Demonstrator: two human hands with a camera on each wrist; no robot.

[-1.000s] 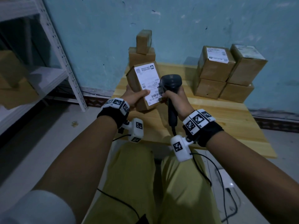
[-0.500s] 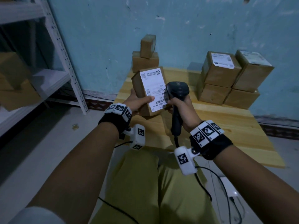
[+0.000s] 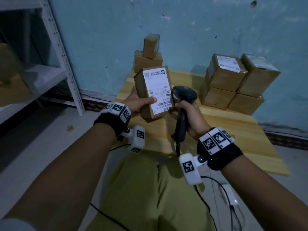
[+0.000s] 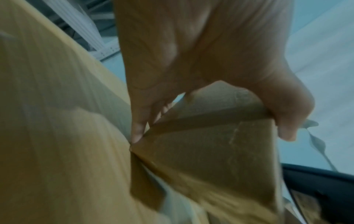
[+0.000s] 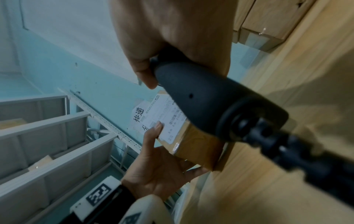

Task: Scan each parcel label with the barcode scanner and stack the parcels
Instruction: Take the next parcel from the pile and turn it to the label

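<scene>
A metal shelf (image 3: 63, 52) stands at nine o'clock. The left hand (image 3: 141, 104) grips a labelled parcel (image 3: 154, 92) upright above the tabletop (image 3: 233, 127); the right hand (image 3: 191, 115) holds the scanner (image 3: 182, 105) beside it. Two boxes (image 3: 149, 55) sit stacked at twelve, four boxes (image 3: 233, 82) at two.

Bare forearms, black wristbands (image 3: 220, 154) topped with white blocks bearing black square markers, white wrist cameras (image 3: 190, 170) trailing thin black cables, olive-green trousers (image 3: 150, 197)
</scene>
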